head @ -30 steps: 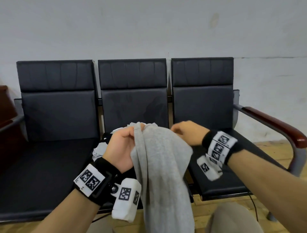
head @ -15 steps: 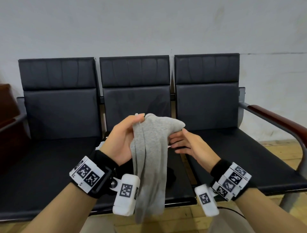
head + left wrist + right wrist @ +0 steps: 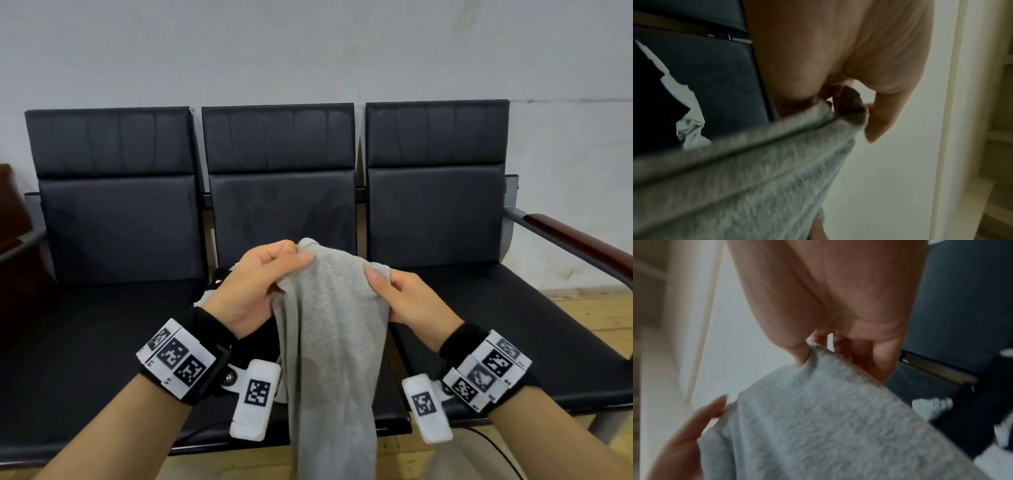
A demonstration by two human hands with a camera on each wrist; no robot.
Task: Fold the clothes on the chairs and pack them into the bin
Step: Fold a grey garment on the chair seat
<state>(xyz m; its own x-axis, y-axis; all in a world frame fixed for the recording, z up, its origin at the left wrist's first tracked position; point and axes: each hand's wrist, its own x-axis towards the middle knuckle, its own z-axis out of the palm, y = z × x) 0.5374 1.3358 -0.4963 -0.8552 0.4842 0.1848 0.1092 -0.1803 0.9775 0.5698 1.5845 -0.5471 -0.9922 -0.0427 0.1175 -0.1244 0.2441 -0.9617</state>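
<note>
Holding: a grey garment (image 3: 329, 342) is gripped at its top edge by both hands, in front of the middle chair (image 3: 281, 192).
Left hand (image 3: 253, 284): fingers are curled and the thumb is pressed on the cloth's upper left corner; in the left wrist view the fabric (image 3: 748, 170) is seen pinched under the fingertips.
Right hand (image 3: 407, 301): the upper right part of the cloth is pinched betw. thumb and curled fingers; in the right wrist view the grey edge (image 3: 818, 418) is seen tucked under the thumb.
Garment position: it is held in the air, not laid on a seat; the top is bunched betw. the hands and the rest hangs straight down past the seat front, w/ vertical folds. The lower end is cut off by the frame.
Other clothes: a dark and white piece (image 3: 219, 284) is seen on the middle seat, mostly hidden behind the left hand; what kind of piece cannot be told.
Chairs: three black padded chairs are joined in a row against a pale wall (image 3: 308, 51); a wooden armrest (image 3: 575, 243) is fitted at the right end.
Floor: wooden boards (image 3: 589, 308) are visible at the right.
Wrists: black bands w/ white marker blocks (image 3: 174, 363) are worn on both.
</note>
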